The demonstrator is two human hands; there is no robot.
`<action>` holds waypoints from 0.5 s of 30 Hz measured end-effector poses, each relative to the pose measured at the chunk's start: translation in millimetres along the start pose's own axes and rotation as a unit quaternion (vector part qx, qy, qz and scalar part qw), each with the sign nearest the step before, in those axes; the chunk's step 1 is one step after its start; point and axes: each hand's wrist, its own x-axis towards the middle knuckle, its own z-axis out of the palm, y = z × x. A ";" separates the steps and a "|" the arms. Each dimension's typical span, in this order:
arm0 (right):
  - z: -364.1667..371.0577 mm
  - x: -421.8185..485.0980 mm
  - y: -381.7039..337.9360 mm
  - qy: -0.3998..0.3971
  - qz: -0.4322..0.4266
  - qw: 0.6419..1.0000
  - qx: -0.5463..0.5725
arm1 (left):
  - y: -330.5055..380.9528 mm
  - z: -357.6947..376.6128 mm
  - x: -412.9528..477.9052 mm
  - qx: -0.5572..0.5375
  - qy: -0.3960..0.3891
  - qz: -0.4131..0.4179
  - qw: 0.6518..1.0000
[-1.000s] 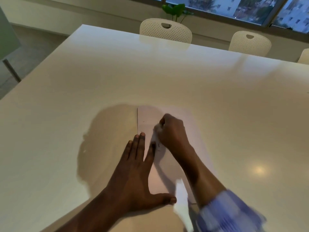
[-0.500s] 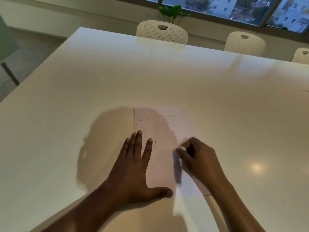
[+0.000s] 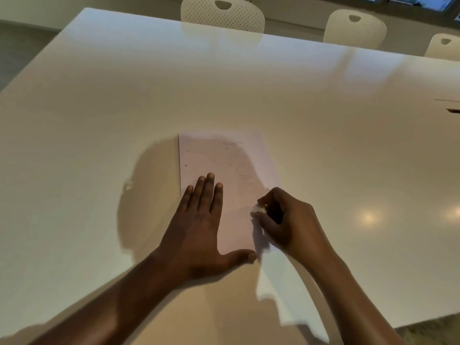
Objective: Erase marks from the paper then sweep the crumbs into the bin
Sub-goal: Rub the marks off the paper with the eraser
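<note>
Head view: left hand (image 3: 199,227) lies flat, fingers straight, on the paper (image 3: 224,158) on the table (image 3: 99,120), likely pinning it against rubbing, while just right of it the right hand (image 3: 288,225) pinches a white eraser (image 3: 258,209) between thumb and fingertips over the sheet's right edge; faint marks show beyond both hands; no bin visible.

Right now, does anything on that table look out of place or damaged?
Nothing really stands out. The paper lies flat, pressed by the left hand, while the right hand pinches a small white eraser near its right edge. Only a few dark specks dot the paper's upper part; marks or crumbs, I cannot tell.
</note>
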 end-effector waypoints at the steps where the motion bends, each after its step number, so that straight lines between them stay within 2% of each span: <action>1: -0.1 -8.1 -1.4 -0.008 -0.009 1.000 0.010 | -0.5 0.3 0.0 -0.002 0.003 0.000 1.000; 6: 11.8 -28.7 -6.9 -0.023 -0.014 0.999 0.034 | -0.4 3.9 1.8 0.006 0.019 0.001 1.000; 9: 20.3 3.7 -11.7 -0.016 -0.029 0.999 -0.029 | -1.0 3.9 2.3 0.008 0.019 0.004 1.000; 15: 22.6 76.6 -28.4 0.001 -0.006 1.000 -0.024 | -0.7 4.8 2.9 0.010 0.023 0.005 1.000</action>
